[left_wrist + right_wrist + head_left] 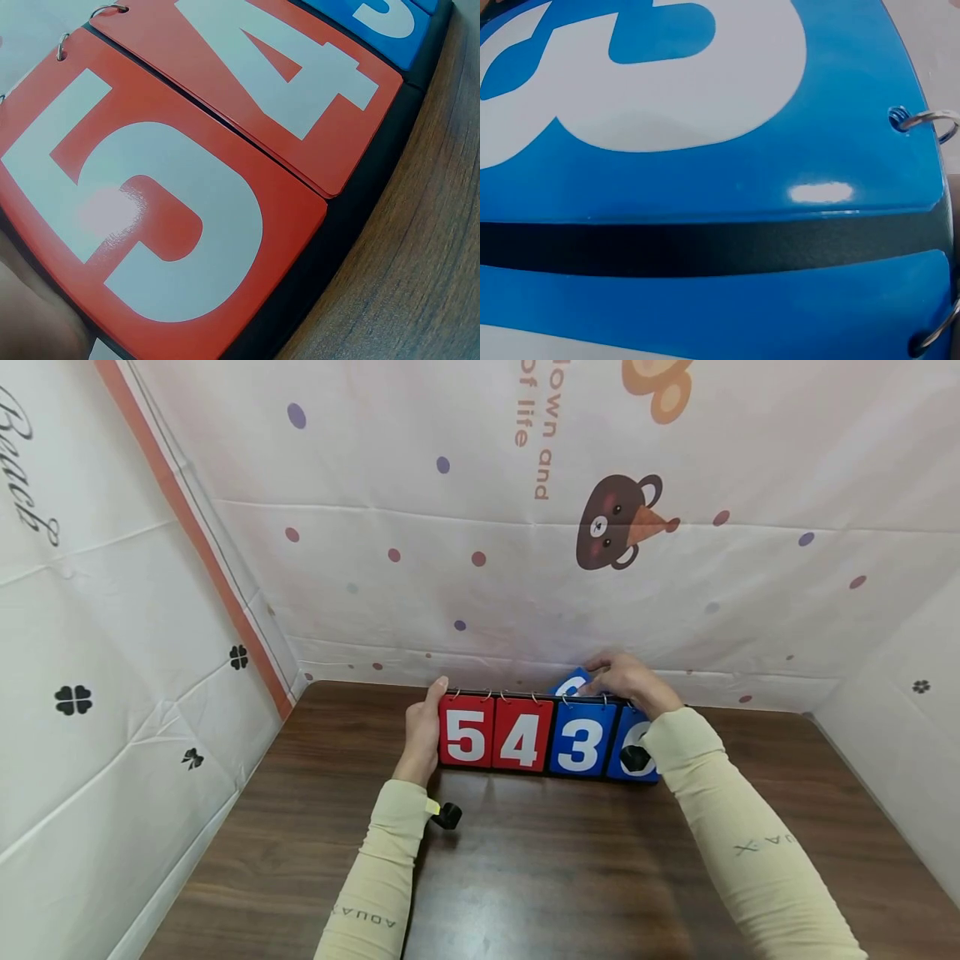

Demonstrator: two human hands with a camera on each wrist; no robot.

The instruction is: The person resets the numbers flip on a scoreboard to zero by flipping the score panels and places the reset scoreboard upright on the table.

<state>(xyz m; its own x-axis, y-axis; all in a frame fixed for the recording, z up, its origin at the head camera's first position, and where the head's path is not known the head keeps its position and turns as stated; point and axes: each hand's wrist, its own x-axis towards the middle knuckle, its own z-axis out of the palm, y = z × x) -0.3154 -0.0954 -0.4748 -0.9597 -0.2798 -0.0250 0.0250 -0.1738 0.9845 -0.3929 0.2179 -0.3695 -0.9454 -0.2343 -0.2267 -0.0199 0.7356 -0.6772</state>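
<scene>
We see a number board [551, 737] standing at the far side of the worktop [525, 868], close to the wall cloth [405, 602]. Our left hand [422, 727] grips its left end, the thumb up along the edge. Our right hand [628, 680] is beyond the top edge, on the right, its fingers seemingly pinching the right side of a tilted blue card [568, 682] that sticks up behind the board.

On the front, from left to right, the red 5 [466, 733], red 4 [520, 735] and blue 3 [578, 739] lie flat and show whole, so we judge those three places settled for now. The far-right blue card [624, 727] also hangs in place, but a black wrist camera [635, 758] and the sleeve hide part of it, so we cannot tell its digit. What looks unfinished is the raised card: we have not yet let it go.
</scene>
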